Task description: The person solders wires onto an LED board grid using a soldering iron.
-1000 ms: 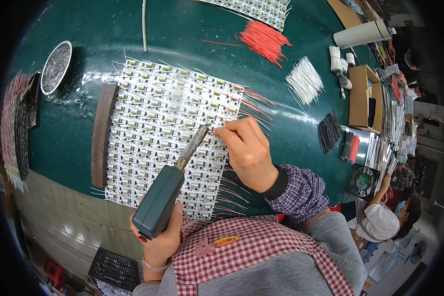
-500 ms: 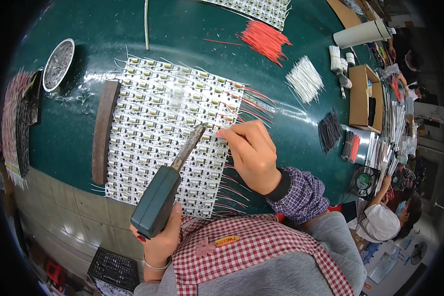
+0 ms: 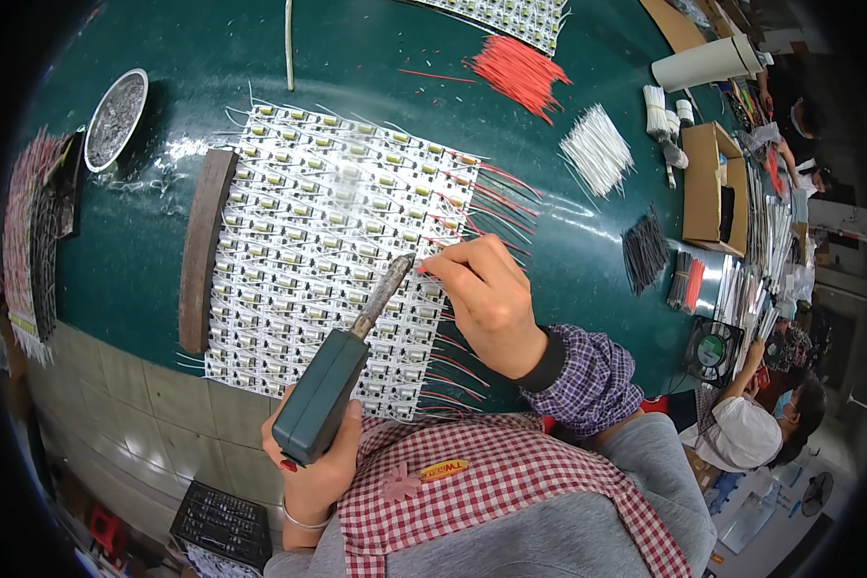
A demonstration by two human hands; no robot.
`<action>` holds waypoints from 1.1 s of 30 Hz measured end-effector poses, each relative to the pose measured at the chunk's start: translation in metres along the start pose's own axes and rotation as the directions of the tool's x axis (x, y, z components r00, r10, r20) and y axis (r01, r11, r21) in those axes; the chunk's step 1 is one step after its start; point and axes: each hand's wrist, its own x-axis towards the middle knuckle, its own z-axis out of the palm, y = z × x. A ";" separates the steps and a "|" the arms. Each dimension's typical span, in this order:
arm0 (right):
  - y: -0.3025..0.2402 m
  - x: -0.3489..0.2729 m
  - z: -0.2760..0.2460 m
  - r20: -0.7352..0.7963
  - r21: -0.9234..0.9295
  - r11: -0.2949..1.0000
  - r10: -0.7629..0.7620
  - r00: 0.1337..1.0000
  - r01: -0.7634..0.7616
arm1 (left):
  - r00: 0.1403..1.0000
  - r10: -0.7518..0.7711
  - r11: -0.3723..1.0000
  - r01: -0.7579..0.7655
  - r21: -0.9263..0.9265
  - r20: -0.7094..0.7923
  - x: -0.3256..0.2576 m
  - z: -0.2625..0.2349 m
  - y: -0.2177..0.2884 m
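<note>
My left hand (image 3: 326,469) is wrapped round the dark green handle of a soldering iron (image 3: 323,395). The iron's sooty tip reaches up over a white sheet of small circuit boards (image 3: 303,241), close to its right edge. Just right of the tip, my right hand (image 3: 491,299) has thumb and forefinger pinched together at the boards; whatever lies between the fingertips is too small to make out. Red wires (image 3: 506,197) stick out along the sheet's right side, above and below this hand. Thin white wires lie across the rows of boards.
A brown bar (image 3: 205,255) lies along the sheet's left edge. Beyond are a metal bowl (image 3: 116,120), red wires (image 3: 520,75), white wires (image 3: 597,152) and black wires (image 3: 643,252). A cardboard box (image 3: 703,188), a bottle (image 3: 703,65) and a small fan (image 3: 711,350) stand right. Another person (image 3: 747,429) sits there.
The soldering iron and my left hand have shifted right and slightly nearer to me, bringing the tip closer to my right fingertips. My right hand has moved slightly left.
</note>
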 end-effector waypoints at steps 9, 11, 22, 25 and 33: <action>0.001 0.003 -0.001 0.033 -0.002 1.000 0.017 0.999 -0.017 | 0.994 0.095 0.995 -0.096 0.032 0.057 0.002 0.001 -0.002; 0.001 0.003 -0.001 0.043 -0.005 1.000 0.021 0.999 -0.021 | 0.998 0.030 0.999 -0.028 -0.030 0.062 0.002 0.002 -0.002; 0.001 0.008 -0.005 0.103 -0.023 1.000 -0.011 0.995 0.014 | 0.996 0.035 0.999 -0.033 -0.025 0.083 0.007 0.002 0.005; -0.002 0.010 -0.005 0.059 -0.034 0.999 0.008 0.998 -0.006 | 0.995 0.062 0.998 -0.060 -0.021 0.084 0.008 0.001 0.007; -0.001 0.008 -0.007 0.104 -0.045 0.999 -0.010 0.994 0.015 | 0.999 0.032 0.999 -0.033 -0.037 -0.045 -0.015 0.000 -0.017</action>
